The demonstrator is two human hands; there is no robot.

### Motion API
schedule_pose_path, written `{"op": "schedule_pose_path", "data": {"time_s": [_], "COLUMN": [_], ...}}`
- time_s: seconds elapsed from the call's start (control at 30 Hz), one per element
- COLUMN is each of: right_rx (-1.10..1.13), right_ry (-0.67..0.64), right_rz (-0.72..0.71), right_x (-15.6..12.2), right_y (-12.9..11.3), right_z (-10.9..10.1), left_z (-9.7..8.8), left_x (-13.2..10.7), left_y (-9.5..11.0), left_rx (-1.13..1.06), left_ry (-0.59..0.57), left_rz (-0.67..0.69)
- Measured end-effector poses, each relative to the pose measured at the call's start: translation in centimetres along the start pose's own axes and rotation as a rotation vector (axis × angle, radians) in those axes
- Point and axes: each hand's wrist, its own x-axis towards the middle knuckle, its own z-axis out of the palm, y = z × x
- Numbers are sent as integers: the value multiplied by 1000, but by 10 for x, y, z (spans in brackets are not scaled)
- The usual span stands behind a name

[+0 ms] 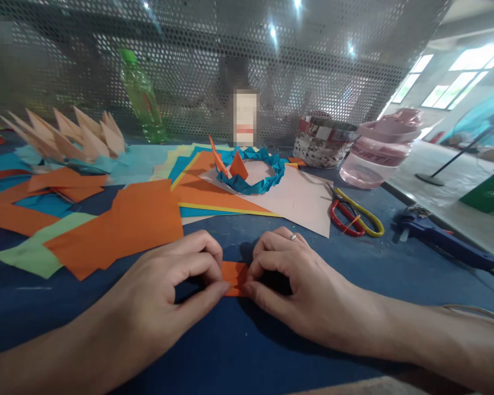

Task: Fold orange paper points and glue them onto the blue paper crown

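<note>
Orange paper piece [234,278] lies on the dark blue counter [239,351], near the middle, between the two hands. Left hand [160,291] and right hand [300,288] come together on it from both sides, and each grip is closed on its edge, so the paper seems clamped by both. Small ring [292,237] sits on one finger of the right hand. The step in hand looks like a small fold, and in my judgement the next move calls for pressing the crease firmly and evenly. Left of the hands lie loose orange sheets [123,233] over a pale green sheet [28,255]. Right of the hands are scissors with red and yellow handles [352,216], and farther right a blue tool [436,236], maybe a glue gun. Farther on, a pale pink sheet [300,200] carries a ring of folded teal paper [251,178] with orange points [235,167]; beside it is a fan of coloured paper [197,175]. At far left stands a row of folded peach paper pieces [66,137]. On the far side are a green plastic bottle [142,96], a woven paper basket [323,142] and a pink plastic container [374,159], before a perforated metal screen [313,66].
</note>
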Motion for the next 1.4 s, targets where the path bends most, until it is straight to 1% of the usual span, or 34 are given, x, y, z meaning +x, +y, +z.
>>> {"op": "schedule_pose_path", "data": {"time_s": [0.23, 0.6, 0.73, 0.87, 1.2, 1.4], "right_rx": [-9, -21, 74, 161, 131, 54], "right_ry": [10, 8, 25, 58, 35, 39], "right_rz": [21, 10, 3, 31, -7, -18], "right_x": [3, 2, 2, 2, 2, 2], "right_y": [-1, 0, 5, 11, 6, 5], "right_z": [1, 1, 0, 0, 0, 2], "left_z": [1, 2, 1, 2, 4, 2], "left_x": [1, -1, -1, -1, 0, -1], "left_y": [2, 2, 3, 2, 3, 2], "left_rx": [-14, 35, 39, 51, 46, 46], "left_ry": [12, 31, 21, 21, 24, 28], "left_rz": [-8, 28, 29, 34, 27, 40]}}
